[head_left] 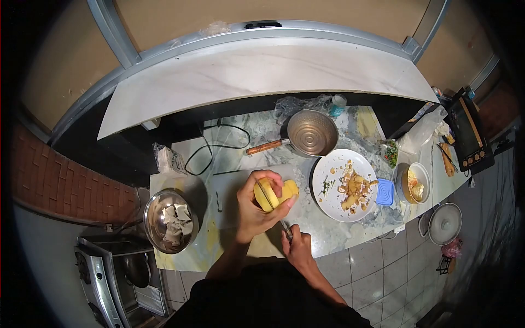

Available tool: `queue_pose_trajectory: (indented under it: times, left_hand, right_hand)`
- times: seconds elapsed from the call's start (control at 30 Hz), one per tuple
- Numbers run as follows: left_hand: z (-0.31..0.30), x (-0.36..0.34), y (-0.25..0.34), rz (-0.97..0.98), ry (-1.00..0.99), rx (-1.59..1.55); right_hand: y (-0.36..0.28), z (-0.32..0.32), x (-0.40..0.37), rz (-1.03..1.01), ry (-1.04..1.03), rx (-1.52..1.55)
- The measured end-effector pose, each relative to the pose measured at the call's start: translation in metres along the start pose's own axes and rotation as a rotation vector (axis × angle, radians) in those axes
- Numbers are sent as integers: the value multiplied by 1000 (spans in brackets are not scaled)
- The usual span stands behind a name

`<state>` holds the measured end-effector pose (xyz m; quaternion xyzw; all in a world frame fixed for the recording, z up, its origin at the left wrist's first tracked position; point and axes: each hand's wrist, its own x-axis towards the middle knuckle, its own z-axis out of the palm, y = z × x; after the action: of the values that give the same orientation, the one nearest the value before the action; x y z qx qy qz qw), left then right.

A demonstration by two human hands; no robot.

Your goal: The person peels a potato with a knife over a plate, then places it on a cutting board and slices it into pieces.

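My left hand [256,218] is wrapped round a peeled yellow potato [265,194], held over a pale cutting board [229,183]. A thin dark blade line runs through the potato. Close to my left fingertips is another yellow piece [290,189], which looks like peeled potato. My right hand [299,249] grips the handle of a knife [286,230], which points up toward the potato; part of the knife is hidden behind my left hand. To the right, a white plate [333,210] carries brown and yellow peelings [353,191] with some green bits.
A saucepan [313,133] with a wooden handle stands behind the board. On the left is a metal bowl [153,218] with crumpled pale pieces. A black cable [205,146] loops at the back left. Right of the plate are a blue lid [385,192] and a food tub [404,186].
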<state>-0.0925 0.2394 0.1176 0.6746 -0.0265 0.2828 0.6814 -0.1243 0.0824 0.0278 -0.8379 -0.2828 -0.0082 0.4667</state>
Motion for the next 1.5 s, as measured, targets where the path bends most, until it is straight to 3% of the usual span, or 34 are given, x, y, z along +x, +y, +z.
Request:
queue_pose_trajectory:
  times: [0.07,0.13,0.23,0.37,0.5,0.77,0.9,1.2,1.3,1.37,1.43,1.5]
  left_hand:
    - [3,2,6,19,-22,3]
    - [11,2,10,-248,112,-521]
    - [8,-5,6,-393,17,-342]
    - [2,-7,-11,-188,-25,-182]
    - [-2,-7,-15,-129,-2,-103]
    - [-11,-9,-34,27,-22,-275]
    - [-16,-7,-35,12,1,-299]
    - [-31,7,-35,296,-126,-23]
    - [-18,4,-31,246,-159,-49]
    - [2,3,-18,29,44,-349]
    - [1,-1,-4,-43,-57,-381]
    - [4,-5,18,-322,-29,-615]
  right_hand:
    - [4,0,1,-8,11,-12]
    - [10,0,2,-22,20,-24]
    - [15,-1,1,-60,22,-69]
    - [9,-2,3,-4,-14,-60]
    - [5,0,2,11,-46,-21]
    - [-4,7,-2,11,-70,61]
    - [-9,4,-3,0,-73,114]
    - [-10,3,-5,20,-108,42]
    - [-5,3,-3,-11,-30,16]
    - [4,4,-3,-33,-17,29]
    - [14,2,-2,-49,0,36]
    - [20,0,-1,-98,17,-45]
